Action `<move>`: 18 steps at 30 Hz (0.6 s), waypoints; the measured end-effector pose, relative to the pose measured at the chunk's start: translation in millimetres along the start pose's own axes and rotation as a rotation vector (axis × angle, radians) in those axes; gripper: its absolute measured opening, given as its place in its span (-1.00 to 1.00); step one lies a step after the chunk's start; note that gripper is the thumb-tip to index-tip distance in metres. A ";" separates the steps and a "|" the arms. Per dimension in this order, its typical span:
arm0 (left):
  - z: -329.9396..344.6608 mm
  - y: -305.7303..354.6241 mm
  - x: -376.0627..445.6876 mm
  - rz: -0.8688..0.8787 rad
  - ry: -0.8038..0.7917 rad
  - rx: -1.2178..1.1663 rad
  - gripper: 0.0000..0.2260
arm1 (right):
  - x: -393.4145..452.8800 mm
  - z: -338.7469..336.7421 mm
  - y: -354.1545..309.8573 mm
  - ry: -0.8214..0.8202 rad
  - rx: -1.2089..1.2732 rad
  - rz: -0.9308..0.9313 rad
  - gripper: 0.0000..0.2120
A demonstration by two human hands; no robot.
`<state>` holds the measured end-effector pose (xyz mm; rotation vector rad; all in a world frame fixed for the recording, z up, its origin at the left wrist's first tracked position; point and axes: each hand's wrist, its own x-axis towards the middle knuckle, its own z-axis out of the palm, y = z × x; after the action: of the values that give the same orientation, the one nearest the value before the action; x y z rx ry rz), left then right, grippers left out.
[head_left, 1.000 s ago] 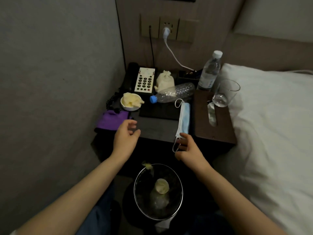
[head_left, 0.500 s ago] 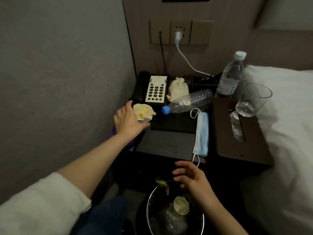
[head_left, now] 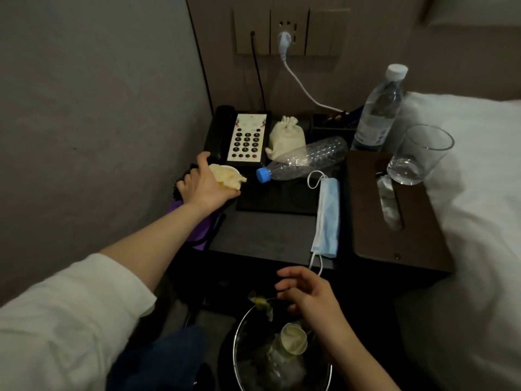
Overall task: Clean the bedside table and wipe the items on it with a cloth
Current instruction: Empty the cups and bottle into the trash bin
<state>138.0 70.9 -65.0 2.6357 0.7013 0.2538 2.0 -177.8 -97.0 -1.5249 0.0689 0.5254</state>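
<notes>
On the dark bedside table (head_left: 262, 235), my left hand (head_left: 205, 184) grips a small white bowl (head_left: 225, 177) of pale yellow scraps near the left edge. A purple cloth (head_left: 197, 230) lies under my left wrist. My right hand (head_left: 307, 294) hovers with loosely curled fingers below the table's front edge, above the bin, and holds nothing. A blue face mask (head_left: 327, 218) hangs over the front edge. An empty plastic bottle (head_left: 304, 159) lies on its side on a black tray (head_left: 279, 198).
A phone (head_left: 242, 139) and a cream pouch (head_left: 286, 136) stand at the back. A full water bottle (head_left: 379, 111), a glass (head_left: 417, 156) and a brown tissue box (head_left: 394, 221) are at the right, beside the white bed (head_left: 479, 221). A bin (head_left: 279, 354) with rubbish stands on the floor. A wall is close on the left.
My left hand reached forward from the table's front to the bowl and took hold of it. My right hand let go of the mask's loop and dropped toward the bin.
</notes>
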 end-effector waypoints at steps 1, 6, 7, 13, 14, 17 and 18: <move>0.1 -1.5 -0.9 0.016 0.015 -0.013 -0.04 | -0.8 -0.7 -0.5 0.003 -0.004 -0.007 -0.69; -10.2 -0.6 -16.6 0.108 0.096 -0.086 -0.06 | -4.3 -2.9 -5.6 -0.021 -0.009 -0.020 -0.75; -15.0 2.2 -22.7 0.125 0.105 -0.120 -0.07 | -5.2 -3.5 -6.5 -0.039 -0.004 -0.018 -0.77; -48.5 20.5 -95.2 0.304 0.057 -0.367 -0.05 | -13.0 -5.6 -14.4 -0.151 0.272 0.097 -0.70; -50.3 22.3 -113.2 0.330 0.026 -0.402 -0.03 | -13.2 -7.1 -17.1 -0.193 0.379 0.164 -0.56; -48.4 24.6 -166.7 0.383 -0.090 -0.485 -0.01 | -18.6 -14.0 -24.4 -0.352 0.746 0.313 -0.30; -45.8 24.9 -181.4 0.389 -0.136 -0.509 0.00 | -21.5 -17.5 -26.1 -0.414 0.822 0.315 -0.25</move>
<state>-19.1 -26.1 -25.9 2.2432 0.0528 0.3095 -2.6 -199.6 -66.1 -0.5861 0.1806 0.9181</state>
